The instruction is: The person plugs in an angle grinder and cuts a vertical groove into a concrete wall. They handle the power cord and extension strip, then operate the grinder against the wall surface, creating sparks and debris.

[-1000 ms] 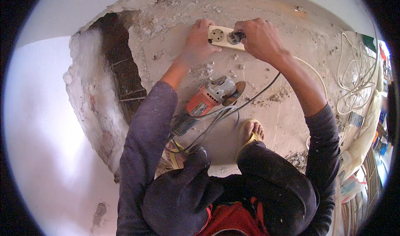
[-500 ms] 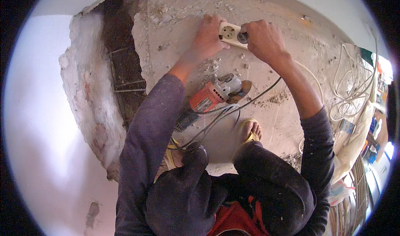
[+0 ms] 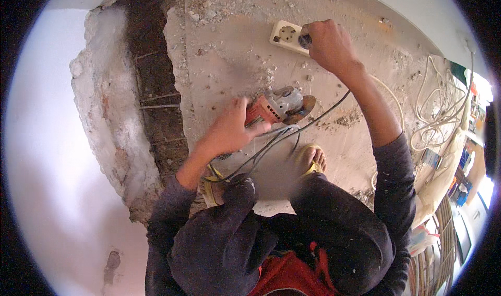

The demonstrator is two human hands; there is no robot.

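Observation:
A white two-socket power strip (image 3: 285,34) lies on the dusty floor ahead of me. My right hand (image 3: 331,45) is closed around a dark plug (image 3: 305,39) at the strip's right-hand socket; how far in the plug sits is hidden. My left hand (image 3: 227,131) is over the red body of an angle grinder (image 3: 284,103), its thumb and forefinger spread on either side. Some of its fingers are hidden. The grinder rests on the floor with its disc (image 3: 309,106) to the right. A dark cord (image 3: 329,111) runs between the right hand and the grinder area.
A long broken-out channel (image 3: 154,82) with thin bars runs along the left, beside a ragged wall edge (image 3: 112,103). Rubble (image 3: 209,11) lies at the far side. Loose white cable (image 3: 433,103) coils at right. My sandalled foot (image 3: 314,160) stands near the grinder.
My left hand has let go of the power strip and come back toward me onto the grinder's body. The right hand stays on the plug.

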